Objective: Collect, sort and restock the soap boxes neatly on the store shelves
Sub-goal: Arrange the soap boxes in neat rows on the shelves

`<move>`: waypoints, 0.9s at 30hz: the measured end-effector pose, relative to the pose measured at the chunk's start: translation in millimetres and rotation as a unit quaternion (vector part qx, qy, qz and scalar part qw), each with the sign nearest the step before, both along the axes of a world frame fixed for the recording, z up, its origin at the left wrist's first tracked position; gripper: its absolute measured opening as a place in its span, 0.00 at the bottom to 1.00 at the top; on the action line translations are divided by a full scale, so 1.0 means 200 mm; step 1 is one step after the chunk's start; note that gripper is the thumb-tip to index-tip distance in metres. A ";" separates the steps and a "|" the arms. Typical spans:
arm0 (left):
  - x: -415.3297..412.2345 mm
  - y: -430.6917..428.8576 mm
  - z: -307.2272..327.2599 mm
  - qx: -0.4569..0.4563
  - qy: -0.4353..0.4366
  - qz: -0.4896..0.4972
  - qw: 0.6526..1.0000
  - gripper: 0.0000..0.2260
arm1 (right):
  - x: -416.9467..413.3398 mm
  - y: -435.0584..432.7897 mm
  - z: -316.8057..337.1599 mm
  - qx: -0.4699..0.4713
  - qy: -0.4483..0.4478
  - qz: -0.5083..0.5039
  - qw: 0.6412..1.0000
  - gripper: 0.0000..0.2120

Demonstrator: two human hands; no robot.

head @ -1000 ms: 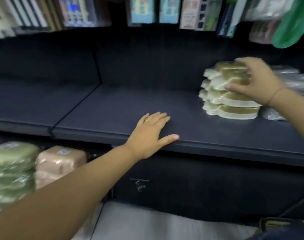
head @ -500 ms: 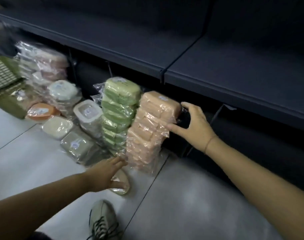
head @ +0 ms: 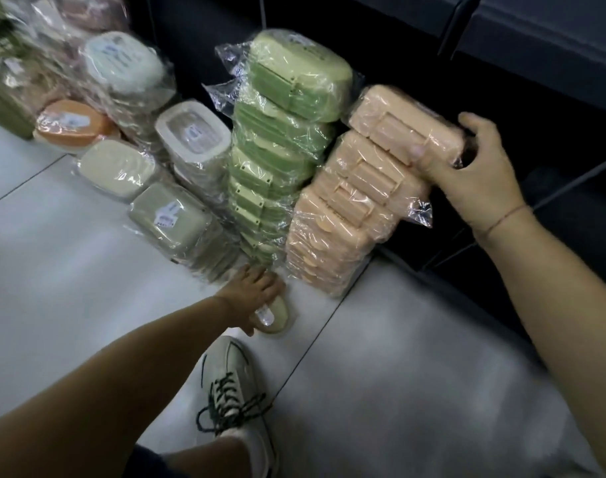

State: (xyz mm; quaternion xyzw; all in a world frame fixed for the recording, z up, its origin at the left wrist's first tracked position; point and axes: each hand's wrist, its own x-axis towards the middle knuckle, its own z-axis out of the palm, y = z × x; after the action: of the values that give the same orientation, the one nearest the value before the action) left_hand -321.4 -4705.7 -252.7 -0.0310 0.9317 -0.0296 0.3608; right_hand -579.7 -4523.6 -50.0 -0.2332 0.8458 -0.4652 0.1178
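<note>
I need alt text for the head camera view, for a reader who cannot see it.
A person's right hand grips the top peach soap box of a wrapped peach stack standing on the floor. The left hand holds a pale soap box on the floor, at the foot of a green stack.

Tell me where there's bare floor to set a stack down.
Bare floor right of the shoe, before the peach stack; and left of the left hand gripping a cream box. Crowded along the shelf base, orange box to peach stack.
</note>
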 end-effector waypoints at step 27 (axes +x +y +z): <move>-0.61 0.66 1.69 0.164 0.424 -0.056 0.889 0.47 | -0.21 1.11 0.95 -0.035 0.155 -0.018 0.987 0.35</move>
State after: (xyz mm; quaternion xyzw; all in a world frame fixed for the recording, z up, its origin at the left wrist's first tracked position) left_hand -443.9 -4574.0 85.3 0.0717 0.9878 0.1192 -0.0707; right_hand -621.9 -4302.5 139.9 -0.2914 0.8412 -0.4543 -0.0312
